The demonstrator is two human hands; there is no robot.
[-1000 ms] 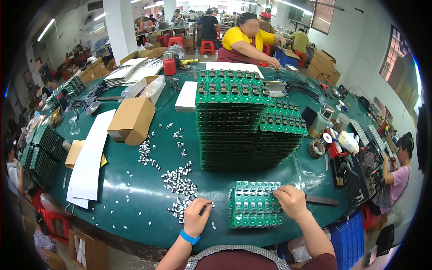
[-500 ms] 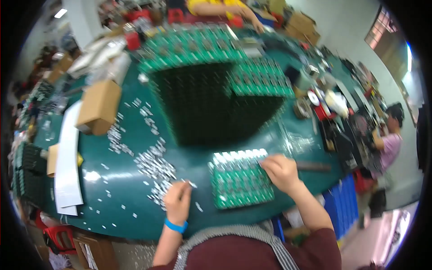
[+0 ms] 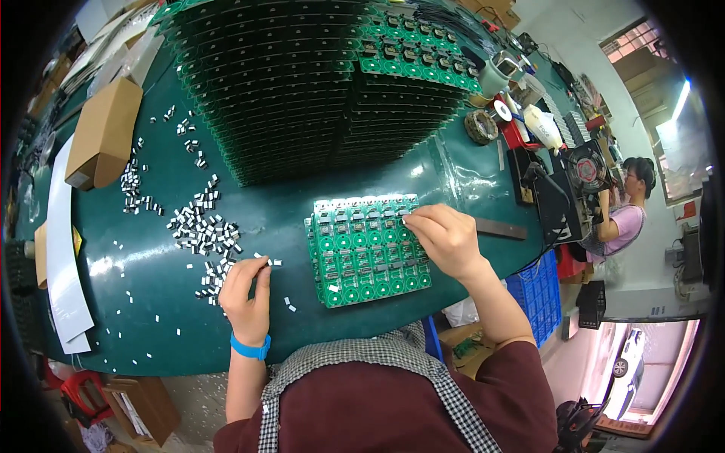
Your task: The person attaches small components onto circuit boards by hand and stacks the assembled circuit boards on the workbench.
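At circuit board (image 3: pixel 370 253) on green table (image 3: pixel 273 219), holding right hand (image 3: pixel 447 240) narrow; near loose parts (image 3: pixel 205 228), left hand (image 3: pixel 246 300) likewise; cannot tell whether gripping anything. Below, can glimpse green pieces (image 3: pixel 470 346) in carton (image 3: pixel 451 335).

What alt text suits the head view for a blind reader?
A person's right hand is at the upper-right corner of a green circuit-board panel on a green table. The left hand is beside small black-and-white components; tall board stacks stand beyond.
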